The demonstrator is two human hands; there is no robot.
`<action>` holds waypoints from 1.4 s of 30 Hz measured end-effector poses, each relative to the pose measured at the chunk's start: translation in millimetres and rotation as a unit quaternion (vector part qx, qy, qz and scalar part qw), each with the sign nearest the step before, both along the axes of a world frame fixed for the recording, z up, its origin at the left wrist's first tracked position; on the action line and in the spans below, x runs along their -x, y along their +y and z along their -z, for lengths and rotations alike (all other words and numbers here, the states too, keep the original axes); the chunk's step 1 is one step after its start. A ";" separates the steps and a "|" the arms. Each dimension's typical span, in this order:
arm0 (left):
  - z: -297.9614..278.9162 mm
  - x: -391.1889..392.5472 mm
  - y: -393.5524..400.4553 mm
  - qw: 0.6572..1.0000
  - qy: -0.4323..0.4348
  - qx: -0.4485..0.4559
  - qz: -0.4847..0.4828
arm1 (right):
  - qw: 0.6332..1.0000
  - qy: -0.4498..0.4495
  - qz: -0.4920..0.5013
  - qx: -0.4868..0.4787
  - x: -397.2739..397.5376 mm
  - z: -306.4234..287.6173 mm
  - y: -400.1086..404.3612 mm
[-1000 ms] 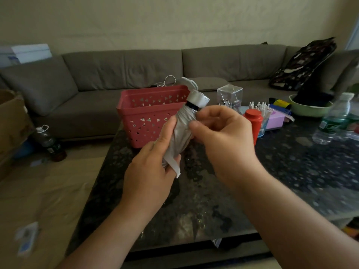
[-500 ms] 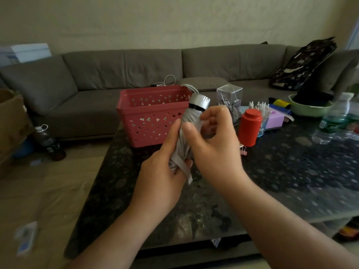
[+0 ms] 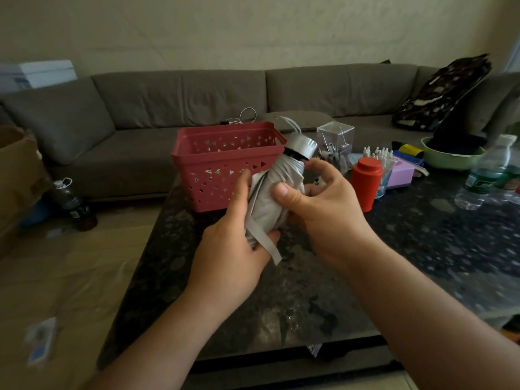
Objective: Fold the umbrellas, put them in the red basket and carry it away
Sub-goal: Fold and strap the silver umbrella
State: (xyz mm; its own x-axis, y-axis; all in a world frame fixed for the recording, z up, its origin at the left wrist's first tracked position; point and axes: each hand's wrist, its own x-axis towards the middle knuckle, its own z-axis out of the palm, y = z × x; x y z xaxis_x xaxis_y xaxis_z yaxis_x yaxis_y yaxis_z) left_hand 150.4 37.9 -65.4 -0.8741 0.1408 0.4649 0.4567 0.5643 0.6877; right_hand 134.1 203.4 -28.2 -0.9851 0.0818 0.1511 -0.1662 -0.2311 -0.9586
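A small grey folded umbrella (image 3: 270, 204) with a silver cap end pointing up and right is held above the dark stone table (image 3: 422, 249). My left hand (image 3: 233, 249) grips its lower part from the left, thumb up along the fabric. My right hand (image 3: 323, 209) wraps the upper canopy from the right, thumb pressed on the cloth. The umbrella's grey closing strap (image 3: 263, 240) hangs loose over my left palm. The red perforated basket (image 3: 225, 164) stands on the table just behind the umbrella; no umbrella shows inside it.
Right of the basket stand a clear plastic box (image 3: 336, 136), a red canister (image 3: 365, 184), a purple box (image 3: 401, 175), a green bowl (image 3: 450, 159) and water bottles (image 3: 484, 175). A grey sofa (image 3: 197, 108) runs behind. A dark bottle (image 3: 73, 204) stands on the floor at left.
Both hands have shifted on the umbrella: the right hand turned and slid down around the canopy, gathering the fabric, and the umbrella tilted further right. The strap still hangs loose.
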 end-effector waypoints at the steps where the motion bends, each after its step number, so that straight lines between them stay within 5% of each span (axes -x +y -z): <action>1: 0.0 0.6 0.5 1.000 -0.002 -0.006 0.003 | 1.000 -0.010 -0.005 0.018 0.7 0.5 -0.9; 16: -7.6 3.4 2.2 0.968 -0.106 -0.188 0.124 | 0.991 0.011 0.013 0.133 2.5 -3.5 10.0; 19: -8.9 3.5 -0.8 0.945 -0.158 -0.258 0.128 | 0.990 0.003 0.041 0.135 2.3 -7.4 18.1; 25: -13.0 2.1 -2.5 0.917 -0.210 -0.294 0.170 | 0.998 0.040 0.001 -0.055 -4.3 -7.6 12.2; 32: -16.6 -4.4 -4.3 0.871 -0.294 -0.303 0.250 | 0.999 0.042 -0.033 -0.011 -1.1 -8.1 12.9; 36: -18.4 -7.8 -9.8 0.804 -0.353 -0.299 0.373 | 0.999 0.048 0.021 -0.014 5.0 -6.7 22.8; 42: -19.9 -9.7 -1.4 0.846 -0.312 -0.301 0.310 | 0.991 0.048 0.120 0.037 1.3 -11.2 21.6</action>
State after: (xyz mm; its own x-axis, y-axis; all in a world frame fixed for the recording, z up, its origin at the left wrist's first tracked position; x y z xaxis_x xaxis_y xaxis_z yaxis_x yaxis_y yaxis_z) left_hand 160.2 36.4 -45.5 -0.8205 0.5643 0.0911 -0.0211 -0.1893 0.9817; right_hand 132.8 225.0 -17.1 -0.9175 0.3262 0.2276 -0.3140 -0.2426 -0.9179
